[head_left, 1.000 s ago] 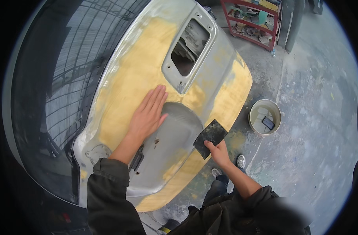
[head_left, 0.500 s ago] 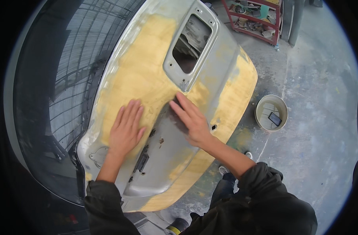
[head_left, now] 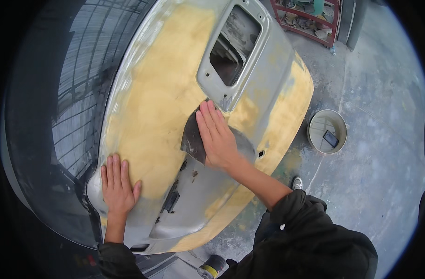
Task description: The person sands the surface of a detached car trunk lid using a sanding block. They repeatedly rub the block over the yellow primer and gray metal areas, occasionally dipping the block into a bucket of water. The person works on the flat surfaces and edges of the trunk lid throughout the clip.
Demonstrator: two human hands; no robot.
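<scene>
A grey car tailgate (head_left: pixel 194 237) with broad yellow filler patches (head_left: pixel 161 69) stretches out before me. My left hand (head_left: pixel 118 188) lies open and flat near its left edge, fingers slightly apart, on the border between yellow and bare grey. Close to the lower corner of the rectangular cutout (head_left: pixel 231 46), my right hand (head_left: pixel 217 137) holds a dark grey sheet of sandpaper (head_left: pixel 192 139) against the panel. Its fingers are stretched out over the sheet, which sticks out to their left; the thumb is hidden.
Dark window glass (head_left: pixel 82 83) curves along the left. On the floor to the right stands a round bucket (head_left: pixel 344 135) of water, with a phone-like dark rectangle (head_left: pixel 331 138) at it. A red shelf cart (head_left: pixel 310 32) is at the back; a dark can (head_left: pixel 211 267) stands below the panel.
My left hand has slid left and nearer to me along the panel. My right hand has moved slightly left, and the sandpaper now shows plainly beside it. The view has shifted slightly.
</scene>
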